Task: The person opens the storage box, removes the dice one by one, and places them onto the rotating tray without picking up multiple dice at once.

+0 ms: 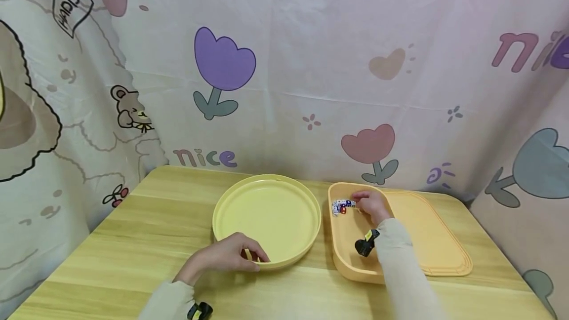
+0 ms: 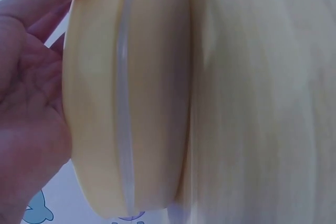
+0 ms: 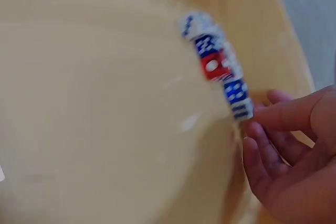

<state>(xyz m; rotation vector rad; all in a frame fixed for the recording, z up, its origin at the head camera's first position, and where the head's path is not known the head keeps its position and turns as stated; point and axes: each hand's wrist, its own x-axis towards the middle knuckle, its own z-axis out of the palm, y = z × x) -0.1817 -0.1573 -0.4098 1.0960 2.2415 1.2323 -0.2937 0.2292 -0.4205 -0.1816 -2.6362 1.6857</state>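
Note:
My left hand (image 1: 233, 253) holds the near rim of a round yellow tray (image 1: 271, 211), thumb outside and fingers over the inner side. In the left wrist view, the tray's side wall (image 2: 94, 98) stands against the palm. My right hand (image 1: 372, 205) reaches into an orange rectangular bin (image 1: 355, 274) at its far end. White, blue and red dice (image 1: 341, 206) lie there in a cluster. Close up, my right fingertips touch the white end die (image 3: 242, 110), beside a blue die (image 3: 236, 91). Farther along the row lies a red die (image 3: 212, 66).
An orange lid (image 1: 428, 236) lies flat on the wooden table (image 1: 124, 251), to the right of the bin and partly behind the right sleeve. Behind the table hangs a printed curtain (image 1: 284, 63). The tray and bin stand side by side.

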